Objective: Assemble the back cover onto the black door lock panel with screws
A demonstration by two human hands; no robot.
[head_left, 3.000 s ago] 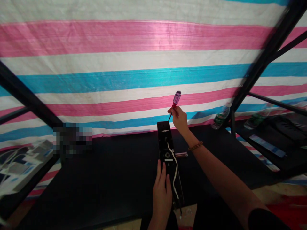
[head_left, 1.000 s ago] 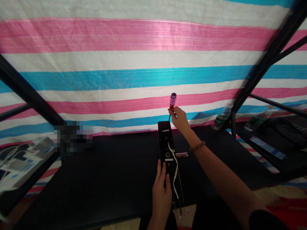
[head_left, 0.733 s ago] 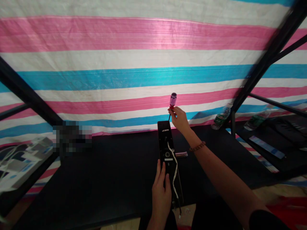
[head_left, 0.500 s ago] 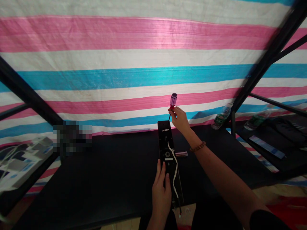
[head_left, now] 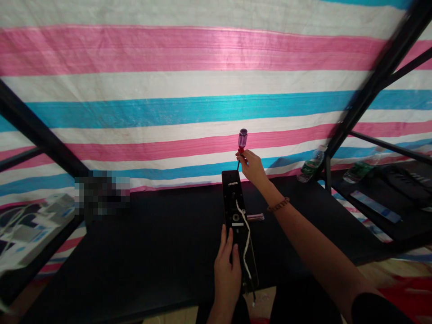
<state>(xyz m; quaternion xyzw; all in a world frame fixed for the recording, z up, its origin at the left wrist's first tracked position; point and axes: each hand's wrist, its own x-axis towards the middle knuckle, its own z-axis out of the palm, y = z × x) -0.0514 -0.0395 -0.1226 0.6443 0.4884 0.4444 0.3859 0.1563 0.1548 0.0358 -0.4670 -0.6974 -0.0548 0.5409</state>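
Observation:
A long black panel (head_left: 231, 207) lies on the black table, its near end at the front edge. A white cable (head_left: 247, 245) runs along it and hangs past that edge. My left hand (head_left: 227, 265) rests on the panel's near left side, fingers spread. At the far end, my right hand (head_left: 251, 166) pinches a screwdriver (head_left: 242, 138) just below its purple handle. The screwdriver stands nearly upright, its shaft reaching down to the panel's far right corner. A pinkish slim item (head_left: 256, 217) lies beside the panel on the right.
Striped sheeting (head_left: 168, 108) hangs behind the black table (head_left: 151, 252). A plastic bottle (head_left: 311, 164) stands tilted at the back right. White devices with cables (head_left: 37, 234) sit at the left; another bottle (head_left: 361, 168) lies on the right-hand table.
The screwdriver handle has shifted very slightly left and up, and the fingers of my right hand have moved a little on it. My left hand and the panel look unchanged.

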